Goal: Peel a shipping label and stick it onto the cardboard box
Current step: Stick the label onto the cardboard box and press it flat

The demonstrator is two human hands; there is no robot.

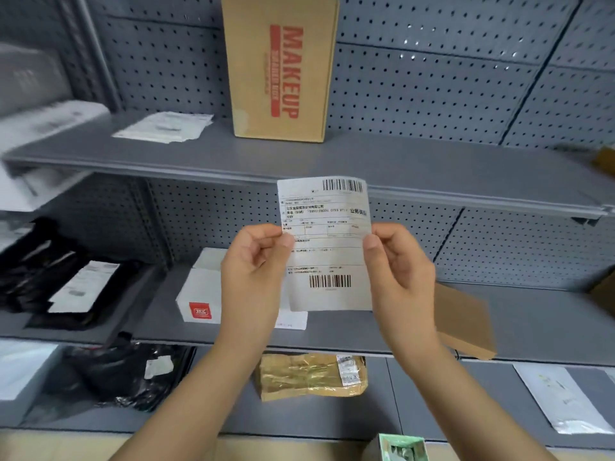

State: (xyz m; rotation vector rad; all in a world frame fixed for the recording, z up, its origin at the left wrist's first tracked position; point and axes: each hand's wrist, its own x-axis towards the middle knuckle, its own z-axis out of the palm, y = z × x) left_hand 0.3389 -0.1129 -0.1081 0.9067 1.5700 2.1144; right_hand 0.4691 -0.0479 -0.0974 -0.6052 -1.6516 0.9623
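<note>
A white shipping label (327, 261) with two barcodes is held upright in front of the grey shelves. My left hand (254, 277) pinches its left edge and my right hand (401, 277) pinches its right edge, thumbs on the printed face. A tall cardboard box (279, 68) printed "MAKEUP" in red stands upright on the upper shelf, above and slightly left of the label. Another flat cardboard piece (466, 321) lies on the middle shelf behind my right hand.
A stack of paper sheets (166, 126) lies on the upper shelf (432, 168), left of the box. The middle shelf holds a white box with a red logo (199, 294) and black mailer bags (66, 281). Below lie a tan taped parcel (309, 377) and a white envelope (562, 397).
</note>
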